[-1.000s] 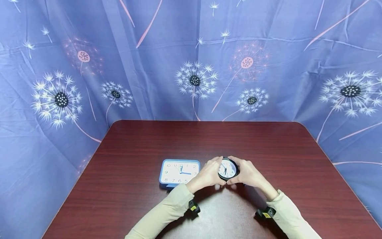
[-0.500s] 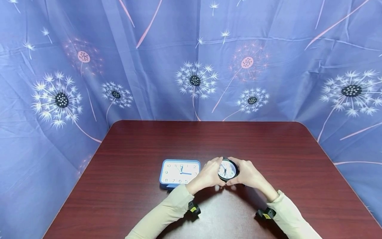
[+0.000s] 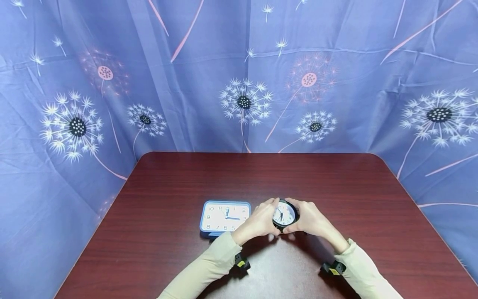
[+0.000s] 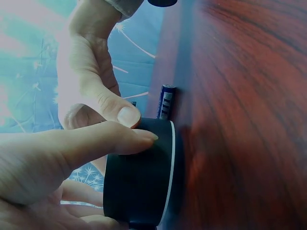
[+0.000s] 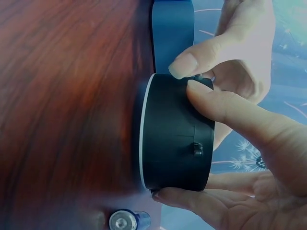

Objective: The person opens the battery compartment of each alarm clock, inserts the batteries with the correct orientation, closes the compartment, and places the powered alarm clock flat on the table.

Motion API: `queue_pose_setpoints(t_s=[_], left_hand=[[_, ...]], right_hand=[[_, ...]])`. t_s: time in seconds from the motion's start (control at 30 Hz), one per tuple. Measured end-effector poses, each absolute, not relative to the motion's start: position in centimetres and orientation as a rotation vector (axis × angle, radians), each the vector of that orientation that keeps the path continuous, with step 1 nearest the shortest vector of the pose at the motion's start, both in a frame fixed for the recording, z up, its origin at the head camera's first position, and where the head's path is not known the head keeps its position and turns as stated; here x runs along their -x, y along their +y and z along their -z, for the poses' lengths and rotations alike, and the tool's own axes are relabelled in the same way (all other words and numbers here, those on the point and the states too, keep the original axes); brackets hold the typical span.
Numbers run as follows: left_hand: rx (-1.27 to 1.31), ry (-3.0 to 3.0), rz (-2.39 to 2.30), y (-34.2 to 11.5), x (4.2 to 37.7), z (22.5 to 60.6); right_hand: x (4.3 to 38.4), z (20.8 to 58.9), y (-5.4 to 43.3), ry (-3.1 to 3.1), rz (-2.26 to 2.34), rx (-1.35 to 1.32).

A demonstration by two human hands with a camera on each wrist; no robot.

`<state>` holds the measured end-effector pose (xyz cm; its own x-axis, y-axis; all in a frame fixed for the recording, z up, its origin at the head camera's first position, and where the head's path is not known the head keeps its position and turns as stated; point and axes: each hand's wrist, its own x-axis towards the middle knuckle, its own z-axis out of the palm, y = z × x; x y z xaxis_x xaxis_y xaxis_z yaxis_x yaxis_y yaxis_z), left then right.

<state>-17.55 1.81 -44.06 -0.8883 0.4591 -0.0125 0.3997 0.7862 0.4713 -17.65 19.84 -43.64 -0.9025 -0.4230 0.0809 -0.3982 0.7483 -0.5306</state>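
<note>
A round black alarm clock with a white face stands between my two hands, its face turned up toward the head camera. My left hand grips its left side, the thumb laid along the black casing in the left wrist view. On the opposite side my right hand holds it with curled fingers, thumb on the casing in the right wrist view. Both thumbs come close together at the near side. A small knob sticks out of the casing. The pale rim sits close over the table.
A blue rectangular clock stands on the dark red wooden table, left of my left hand and partly behind that forearm. A blue battery lies close to the round clock on its right. A blue dandelion-patterned cloth hangs behind the table.
My left thumb tip has shifted slightly left, away from the right thumb. Both hands keep hold of the round clock at the same spot; the blue clock stays put.
</note>
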Motion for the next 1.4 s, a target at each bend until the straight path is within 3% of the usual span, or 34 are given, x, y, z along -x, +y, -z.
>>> queue_pose_setpoints(t_s=[1.4], left_hand=[[-0.905,2.969,-0.811,0.5,17.5,43.8]], right_hand=[[17.2,42.1,20.3,2.845,0.861,0.704]])
